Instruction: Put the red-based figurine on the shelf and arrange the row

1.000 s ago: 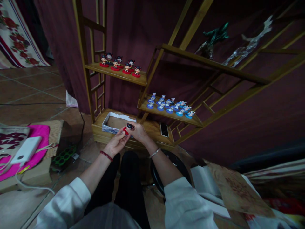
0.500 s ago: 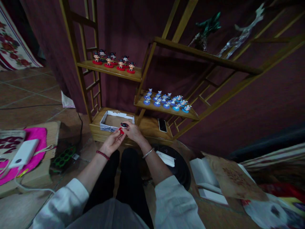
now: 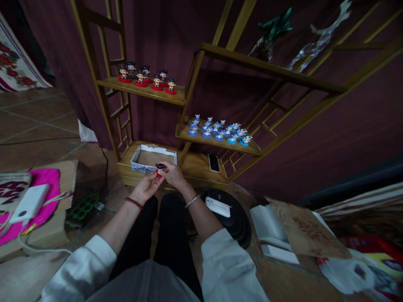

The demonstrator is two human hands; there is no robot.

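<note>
Between my hands is a small figurine [image 3: 160, 167] with dark hair and a red base. My left hand [image 3: 147, 184] has its fingers closed around the red base from below. My right hand [image 3: 173, 174] pinches the figurine from the right side. Just behind them, an open shallow white box [image 3: 154, 169] sits on the lowest shelf. Several matching red-based figurines [image 3: 156, 82] stand in two rows on the upper left shelf. Several blue and white figurines [image 3: 219, 135] are lined up on the middle shelf.
A phone [image 3: 214, 163] lies on the bottom shelf [image 3: 193, 170]. Green and clear animal ornaments [image 3: 273, 33] top the right shelf. On the right floor are a round black stool [image 3: 239, 218], white boxes [image 3: 267, 224] and a plastic bag [image 3: 346, 272]. A white power bank [image 3: 31, 203] rests at left.
Both hands remain on the figurine, which has turned slightly so its head tips more towards me. The whole view has shifted a little.
</note>
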